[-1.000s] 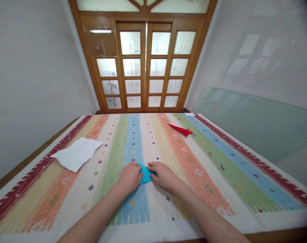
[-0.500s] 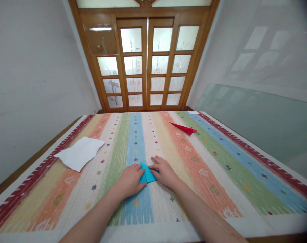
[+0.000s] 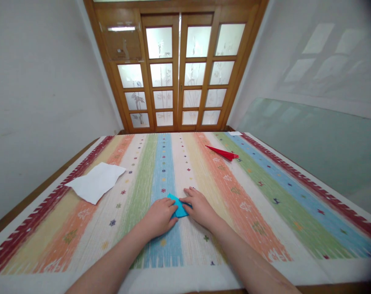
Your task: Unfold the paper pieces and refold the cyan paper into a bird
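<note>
So both my forearms are coming in from the bottom edge, and they're getting cropped there, so I'm only seeing them from roughly the elbows up. My left hand (image 3: 158, 216) is lying palm-down on the striped cloth (image 3: 252, 204), fingers curled over the left part of the blue paper (image 3: 179, 207). My right hand (image 3: 199, 206) is sitting flat just beside it, fingertips pressing the paper's right edge. Neither hand is really gripping anything: both are spread fairly flat and pushing the paper down against the cloth. Honestly, most of the paper is getting covered by my hands, so I'm only seeing a small folded wedge poking out between them, and I can't tell its full shape or how many folds it has. It's lying on the blue stripe, near the front middle of the table.

Further out on the left, a white sheet (image 3: 96, 181) is lying crumpled-ish near the red border. Well apart on the far right, a red folded paper (image 3: 223, 152) with a long point is resting on the orange and green stripes. A tiny white scrap (image 3: 235, 133) is sitting at the far edge, too small to make out. Behind it all, the wooden doors (image 3: 179, 69) with frosted panes are getting cut off at the top.
</note>
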A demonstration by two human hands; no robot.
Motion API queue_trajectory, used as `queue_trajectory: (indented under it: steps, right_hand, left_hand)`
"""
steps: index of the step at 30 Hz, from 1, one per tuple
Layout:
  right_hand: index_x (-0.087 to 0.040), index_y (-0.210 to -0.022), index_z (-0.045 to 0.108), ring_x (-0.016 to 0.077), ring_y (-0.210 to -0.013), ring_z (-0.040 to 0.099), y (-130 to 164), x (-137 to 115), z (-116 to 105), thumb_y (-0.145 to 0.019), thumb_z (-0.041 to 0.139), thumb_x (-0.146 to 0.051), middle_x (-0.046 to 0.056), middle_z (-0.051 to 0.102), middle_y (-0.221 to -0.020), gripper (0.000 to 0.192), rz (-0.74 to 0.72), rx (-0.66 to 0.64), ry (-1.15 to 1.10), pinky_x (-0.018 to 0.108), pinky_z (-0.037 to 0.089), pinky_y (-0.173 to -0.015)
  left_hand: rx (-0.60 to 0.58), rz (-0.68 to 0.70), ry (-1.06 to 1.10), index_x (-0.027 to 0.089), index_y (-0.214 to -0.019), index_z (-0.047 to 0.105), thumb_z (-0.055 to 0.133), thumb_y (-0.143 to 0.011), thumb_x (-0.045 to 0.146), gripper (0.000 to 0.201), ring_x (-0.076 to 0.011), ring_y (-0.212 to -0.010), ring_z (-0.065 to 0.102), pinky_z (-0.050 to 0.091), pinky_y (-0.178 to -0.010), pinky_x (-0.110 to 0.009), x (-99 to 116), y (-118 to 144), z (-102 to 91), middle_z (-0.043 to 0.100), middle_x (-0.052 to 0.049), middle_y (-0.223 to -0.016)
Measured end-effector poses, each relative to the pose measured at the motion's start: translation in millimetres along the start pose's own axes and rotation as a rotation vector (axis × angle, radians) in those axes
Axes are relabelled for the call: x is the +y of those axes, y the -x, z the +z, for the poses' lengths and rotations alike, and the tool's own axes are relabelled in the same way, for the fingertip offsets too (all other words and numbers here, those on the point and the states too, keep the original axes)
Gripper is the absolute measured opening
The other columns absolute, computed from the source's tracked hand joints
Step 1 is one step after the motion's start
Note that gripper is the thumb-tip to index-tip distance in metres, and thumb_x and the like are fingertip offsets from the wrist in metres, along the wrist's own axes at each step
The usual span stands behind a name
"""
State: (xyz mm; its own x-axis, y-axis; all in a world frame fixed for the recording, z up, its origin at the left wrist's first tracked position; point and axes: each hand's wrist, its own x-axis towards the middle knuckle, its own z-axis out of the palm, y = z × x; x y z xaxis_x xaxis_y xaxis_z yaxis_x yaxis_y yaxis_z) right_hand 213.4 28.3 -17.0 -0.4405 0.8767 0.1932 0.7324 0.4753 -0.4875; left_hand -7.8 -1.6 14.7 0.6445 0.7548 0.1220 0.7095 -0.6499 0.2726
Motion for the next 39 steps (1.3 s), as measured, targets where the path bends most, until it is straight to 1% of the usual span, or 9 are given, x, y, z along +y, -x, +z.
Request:
queue_trajectory:
  steps: [3,7,10,16,23,26,31,34,39]
  right_hand:
    - [-0.029,-0.111,0.077,0.0324,-0.130,0.052,2,4,-7,-0.085,0.068,-0.021,0.011,0.061,-0.137,0.029,-0.019,0.011,-0.051,0.052,0.036,-0.111]
    - [-0.024,-0.104,0.078,0.0266,-0.118,0.060,1,7,-12,-0.091,0.060,-0.022,0.011,0.069,-0.123,0.022,-0.006,0.096,-0.108,0.045,0.043,-0.105]
    - [-0.022,-0.106,0.077,0.0246,-0.110,0.063,-2,10,-10,-0.092,0.057,-0.021,0.011,0.071,-0.116,0.024,0.019,0.176,-0.163,0.042,0.046,-0.100]
    - [-0.024,-0.099,0.076,0.0238,-0.098,0.067,-6,14,-6,-0.089,0.057,-0.019,0.007,0.074,-0.101,0.022,0.031,0.269,-0.289,0.040,0.051,-0.092]
    - [-0.023,-0.101,0.074,0.0243,-0.100,0.067,-4,7,-13,-0.093,0.051,-0.026,0.008,0.074,-0.104,0.024,0.102,0.440,-0.465,0.039,0.053,-0.088]
    - [-0.023,-0.100,0.074,0.0249,-0.096,0.067,-5,7,-13,-0.092,0.054,-0.030,0.008,0.074,-0.101,0.023,0.144,0.486,-0.548,0.039,0.053,-0.083]
    - [-0.020,-0.099,0.074,0.0267,-0.094,0.067,-10,17,-10,-0.089,0.059,-0.037,0.010,0.073,-0.098,0.025,0.240,0.536,-0.711,0.041,0.052,-0.084]
    - [-0.019,-0.104,0.072,0.0267,-0.093,0.066,-12,22,-8,-0.087,0.063,-0.041,0.011,0.072,-0.100,0.029,0.297,0.546,-0.840,0.041,0.053,-0.082]
    - [-0.025,-0.125,0.061,0.0254,-0.104,0.066,-13,16,-10,-0.092,0.057,-0.049,0.011,0.066,-0.119,0.040,0.355,0.508,-1.101,0.042,0.056,-0.086]
  left_hand:
    - [-0.001,0.004,0.008,0.020,-0.114,0.067,0.059,-0.092,0.035,0.028,-0.0303,-0.118,0.059,0.044,-0.104,-0.046,2,0,-2.9,0.067,-0.012,-0.119]
    - [-0.012,0.007,0.028,0.020,-0.112,0.069,0.054,-0.094,0.034,0.027,-0.0291,-0.114,0.061,0.045,-0.102,-0.045,5,0,-7.4,0.070,-0.012,-0.113]
    - [-0.024,0.011,0.039,0.021,-0.111,0.070,0.052,-0.095,0.034,0.027,-0.0289,-0.112,0.062,0.046,-0.101,-0.044,6,-1,-9.7,0.070,-0.011,-0.111]
    - [-0.031,0.019,0.044,0.021,-0.110,0.070,0.050,-0.096,0.032,0.027,-0.0278,-0.107,0.064,0.048,-0.098,-0.042,6,-1,-11.2,0.072,-0.011,-0.107]
    - [-0.012,-0.050,-0.005,0.022,-0.130,0.059,0.044,-0.096,0.021,0.037,-0.0251,-0.094,0.069,0.052,-0.084,-0.037,3,1,-9.1,0.073,-0.010,-0.107]
    - [-0.017,-0.051,-0.035,0.022,-0.128,0.060,0.045,-0.094,0.018,0.037,-0.0251,-0.092,0.070,0.053,-0.081,-0.036,0,1,-8.0,0.074,-0.009,-0.104]
    - [0.008,-0.048,-0.083,0.022,-0.114,0.067,0.045,-0.097,0.019,0.028,-0.0243,-0.088,0.070,0.054,-0.077,-0.034,-6,-1,-3.7,0.075,-0.008,-0.096]
    - [0.109,-0.031,-0.090,0.021,-0.105,0.069,0.047,-0.097,0.018,0.024,-0.0222,-0.083,0.071,0.055,-0.074,-0.032,-9,-1,-2.4,0.074,-0.007,-0.088]
    - [0.506,0.163,-0.016,0.016,-0.116,0.065,0.045,-0.098,0.012,0.026,-0.0218,-0.092,0.071,0.057,-0.080,-0.034,-11,4,-9.5,0.075,-0.011,-0.099]
